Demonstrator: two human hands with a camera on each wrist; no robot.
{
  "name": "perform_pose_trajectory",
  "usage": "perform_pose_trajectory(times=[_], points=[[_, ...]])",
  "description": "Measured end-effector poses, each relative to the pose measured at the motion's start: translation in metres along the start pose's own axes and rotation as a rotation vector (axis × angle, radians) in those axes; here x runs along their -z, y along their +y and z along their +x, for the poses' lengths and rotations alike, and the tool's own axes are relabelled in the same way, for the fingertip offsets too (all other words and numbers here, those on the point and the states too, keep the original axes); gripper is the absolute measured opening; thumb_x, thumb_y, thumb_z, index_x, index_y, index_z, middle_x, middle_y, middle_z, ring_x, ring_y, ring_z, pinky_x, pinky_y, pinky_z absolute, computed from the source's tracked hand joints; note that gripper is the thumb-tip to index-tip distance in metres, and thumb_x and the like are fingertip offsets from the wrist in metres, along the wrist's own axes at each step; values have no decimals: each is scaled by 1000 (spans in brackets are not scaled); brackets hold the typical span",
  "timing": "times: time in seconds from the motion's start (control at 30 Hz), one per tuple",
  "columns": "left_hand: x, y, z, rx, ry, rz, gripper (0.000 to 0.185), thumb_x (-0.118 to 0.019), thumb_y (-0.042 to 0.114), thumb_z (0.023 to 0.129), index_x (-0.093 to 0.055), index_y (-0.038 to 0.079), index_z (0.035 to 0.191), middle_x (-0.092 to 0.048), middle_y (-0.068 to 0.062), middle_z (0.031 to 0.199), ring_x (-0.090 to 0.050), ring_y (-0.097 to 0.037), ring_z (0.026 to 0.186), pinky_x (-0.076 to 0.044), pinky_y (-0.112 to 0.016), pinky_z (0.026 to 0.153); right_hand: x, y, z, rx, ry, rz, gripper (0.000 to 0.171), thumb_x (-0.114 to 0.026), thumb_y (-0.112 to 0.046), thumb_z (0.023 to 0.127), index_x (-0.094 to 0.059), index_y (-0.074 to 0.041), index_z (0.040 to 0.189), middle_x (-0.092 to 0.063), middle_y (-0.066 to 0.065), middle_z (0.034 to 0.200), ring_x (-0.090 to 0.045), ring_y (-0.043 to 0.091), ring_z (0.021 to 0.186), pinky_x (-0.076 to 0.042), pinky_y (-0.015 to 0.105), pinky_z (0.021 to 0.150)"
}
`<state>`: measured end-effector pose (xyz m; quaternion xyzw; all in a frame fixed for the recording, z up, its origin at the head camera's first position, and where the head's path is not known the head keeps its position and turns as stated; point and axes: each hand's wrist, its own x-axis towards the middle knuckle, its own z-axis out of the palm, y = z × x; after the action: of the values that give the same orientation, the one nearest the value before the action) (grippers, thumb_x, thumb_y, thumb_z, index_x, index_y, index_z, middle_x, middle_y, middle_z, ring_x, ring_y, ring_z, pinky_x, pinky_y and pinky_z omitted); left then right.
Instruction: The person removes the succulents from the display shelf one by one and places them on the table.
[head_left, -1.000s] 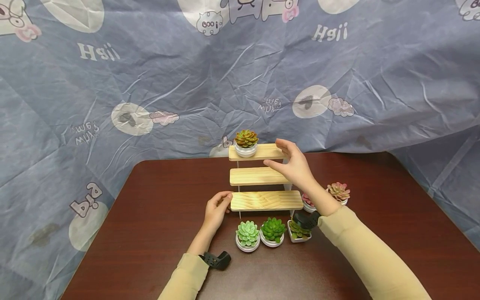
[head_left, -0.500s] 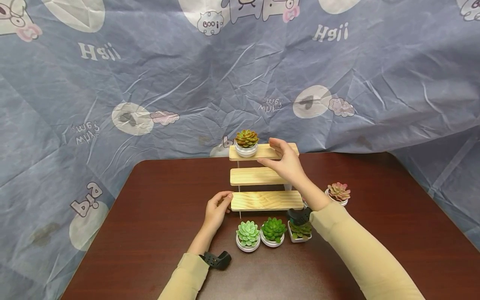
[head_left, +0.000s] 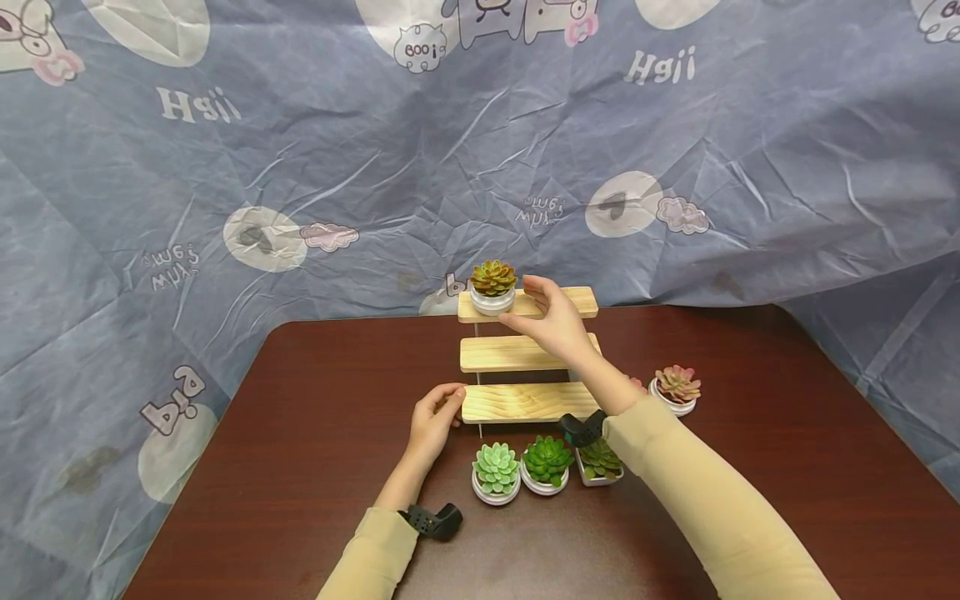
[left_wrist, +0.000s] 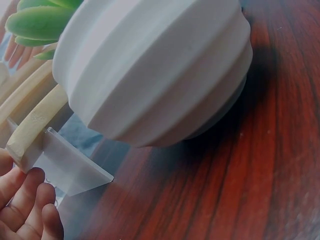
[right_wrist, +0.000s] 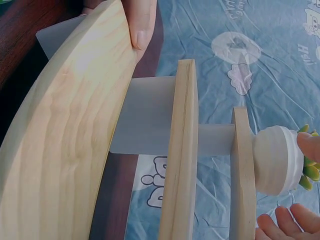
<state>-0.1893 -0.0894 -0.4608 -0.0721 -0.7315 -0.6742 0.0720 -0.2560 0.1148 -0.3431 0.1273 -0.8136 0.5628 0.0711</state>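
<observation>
A three-tier wooden shelf stand (head_left: 532,402) stands on the table. My left hand (head_left: 429,421) holds the left end of its lowest board, thumb and fingers at the board end in the left wrist view. On the top board's left side sits an orange-green succulent (head_left: 492,287) in a white round pot (right_wrist: 275,160). Beside that pot, my right hand (head_left: 555,325) reaches over the boards with thumb and fingers spread. The right wrist view shows the thumb (right_wrist: 310,146) overlapping the pot's rim and the other fingers apart from it.
In front of the stand are a pale green succulent (head_left: 496,468), a dark green one (head_left: 547,460) and one in a square pot (head_left: 600,462). A pink succulent (head_left: 677,385) stands to the right, with another partly hidden behind the right forearm. Blue printed cloth (head_left: 420,167) hangs behind.
My right hand has moved left along the top board toward the potted succulent, its fingers still spread. My left hand has stayed at the lowest board.
</observation>
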Motion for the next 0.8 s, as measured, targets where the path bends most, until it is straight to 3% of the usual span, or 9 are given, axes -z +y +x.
perform_pose_trajectory(times=[0.8], points=[[0, 0, 0, -3, 4, 10, 20, -56, 8, 95, -66, -4, 106, -60, -4, 76, -55, -24, 67, -51, -37, 59, -20, -8, 16, -19, 7, -55, 76, -78, -22, 77, -39, 0, 139, -47, 17, 133, -46, 30, 123, -35, 38, 104]])
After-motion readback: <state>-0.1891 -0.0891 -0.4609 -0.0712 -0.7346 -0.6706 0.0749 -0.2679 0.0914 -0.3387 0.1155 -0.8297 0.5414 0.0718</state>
